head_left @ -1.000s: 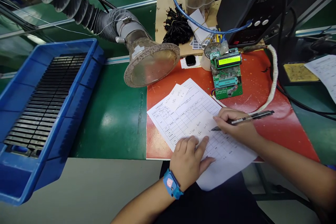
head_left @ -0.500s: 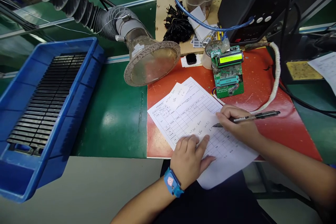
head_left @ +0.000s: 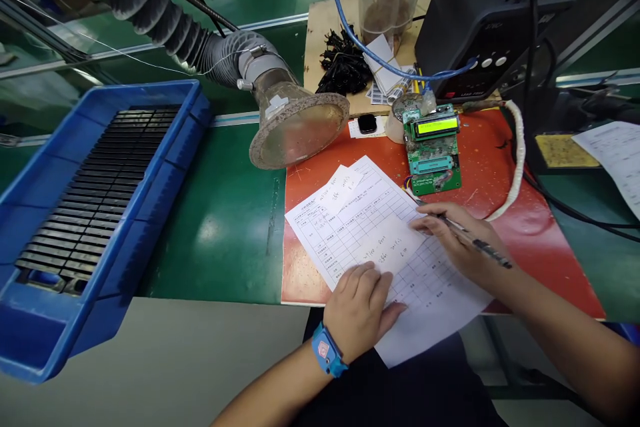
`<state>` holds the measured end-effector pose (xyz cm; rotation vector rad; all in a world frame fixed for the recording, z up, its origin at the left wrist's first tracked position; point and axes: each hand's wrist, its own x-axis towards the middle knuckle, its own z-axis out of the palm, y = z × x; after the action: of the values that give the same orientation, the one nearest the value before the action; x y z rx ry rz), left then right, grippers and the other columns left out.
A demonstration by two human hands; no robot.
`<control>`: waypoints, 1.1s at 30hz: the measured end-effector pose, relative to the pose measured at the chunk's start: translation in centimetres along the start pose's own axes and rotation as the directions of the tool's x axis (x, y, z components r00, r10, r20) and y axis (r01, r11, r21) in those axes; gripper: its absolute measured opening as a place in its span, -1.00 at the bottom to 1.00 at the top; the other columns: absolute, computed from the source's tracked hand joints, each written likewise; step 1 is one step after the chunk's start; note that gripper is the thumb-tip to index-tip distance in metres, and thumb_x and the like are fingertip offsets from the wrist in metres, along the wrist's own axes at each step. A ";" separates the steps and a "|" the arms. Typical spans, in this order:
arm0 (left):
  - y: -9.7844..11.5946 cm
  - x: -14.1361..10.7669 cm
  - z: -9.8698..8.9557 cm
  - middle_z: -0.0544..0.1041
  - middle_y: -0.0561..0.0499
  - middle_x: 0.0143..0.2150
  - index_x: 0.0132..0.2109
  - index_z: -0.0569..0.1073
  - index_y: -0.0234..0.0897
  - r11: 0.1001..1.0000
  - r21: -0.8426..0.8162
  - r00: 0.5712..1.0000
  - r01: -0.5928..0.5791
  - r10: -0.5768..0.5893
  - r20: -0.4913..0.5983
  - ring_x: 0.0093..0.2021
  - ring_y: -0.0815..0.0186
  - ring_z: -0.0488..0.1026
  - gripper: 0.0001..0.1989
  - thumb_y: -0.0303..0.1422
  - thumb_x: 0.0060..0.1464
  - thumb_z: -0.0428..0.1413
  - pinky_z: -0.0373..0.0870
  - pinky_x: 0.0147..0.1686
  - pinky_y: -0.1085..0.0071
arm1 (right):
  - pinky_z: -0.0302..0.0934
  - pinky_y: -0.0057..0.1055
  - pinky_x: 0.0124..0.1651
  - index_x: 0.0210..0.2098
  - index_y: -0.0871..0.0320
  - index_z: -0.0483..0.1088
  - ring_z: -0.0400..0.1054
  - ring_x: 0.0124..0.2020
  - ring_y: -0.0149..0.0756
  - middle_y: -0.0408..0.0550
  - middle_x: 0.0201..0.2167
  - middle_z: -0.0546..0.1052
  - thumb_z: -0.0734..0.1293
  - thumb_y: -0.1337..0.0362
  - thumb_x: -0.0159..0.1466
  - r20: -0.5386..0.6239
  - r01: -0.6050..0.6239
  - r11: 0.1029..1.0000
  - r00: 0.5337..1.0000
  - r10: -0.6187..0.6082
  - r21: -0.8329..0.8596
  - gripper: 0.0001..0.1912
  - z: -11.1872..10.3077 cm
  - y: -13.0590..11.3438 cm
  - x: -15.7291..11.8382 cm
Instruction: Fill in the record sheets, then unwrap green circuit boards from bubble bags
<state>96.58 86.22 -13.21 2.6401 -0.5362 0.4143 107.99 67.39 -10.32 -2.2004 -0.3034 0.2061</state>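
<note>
From the head view, the left hand lies open and nearly flat on the papers at lower centre, with a blue fabric wristband around its wrist. Its fingers press down, which is a good way to keep the sheets from sliding. The right hand is closed around a slim black and silver pen, which lies at a slant, and the hand rests at the right side of the papers. I cannot tell if the pen tip touches the paper.

Under the hands lies a white printed form with a ruled table, and on it is a small white slip with handwritten notes. These papers lie on a glossy red-orange mat with a speckled surface. Above them, a green circuit board shows a lit yellow-green display. At upper left, a clear funnel hood with a rough, dusty rim hangs from a grey ribbed hose. At left, a blue plastic tray with black slots stands on the green bench.
</note>
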 end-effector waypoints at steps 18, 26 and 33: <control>-0.2 -0.6 0.2 0.40 -0.08 -0.23 -0.08 0.38 -0.31 0.999 -0.007 0.990 -0.035 0.034 -0.138 -0.18 0.25 0.34 -0.63 -0.14 0.07 0.02 0.37 -0.17 0.28 | 0.23 -0.50 -0.43 -0.28 0.10 0.20 0.33 -0.47 -0.45 -0.14 -0.43 0.41 0.35 0.18 0.10 -0.026 0.002 0.979 1.000 0.003 0.203 -0.73 -0.1 -2.2 1.8; -0.5 -0.7 0.5 0.38 -0.10 0.06 0.07 0.31 -0.37 0.991 -0.010 0.991 -0.136 0.136 0.007 0.07 0.22 0.27 -0.40 0.01 0.05 -0.03 0.27 0.05 0.29 | 0.22 -0.40 -0.33 -0.29 0.14 0.27 0.32 -0.41 -0.37 -0.07 -0.39 0.43 0.30 0.08 0.13 -0.211 0.191 0.981 0.958 -0.195 -0.036 -0.71 2.2 -5.2 7.6; -0.7 -0.9 1.0 0.36 -0.04 0.10 0.08 0.31 -0.37 0.985 -0.027 0.986 -0.168 0.168 0.001 0.09 0.26 0.26 -0.37 0.05 0.08 -0.11 0.20 0.11 0.34 | 0.25 -0.25 -0.21 -0.19 0.15 0.31 0.34 -0.34 -0.31 0.00 -0.34 0.39 -0.01 -0.08 0.27 -0.105 0.299 0.871 0.954 -0.280 0.391 -0.51 2.6 -2.6 2.5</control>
<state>96.25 86.64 -14.64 2.5795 -0.7631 0.4503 109.36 71.61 -9.94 -1.7221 -0.5138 0.0445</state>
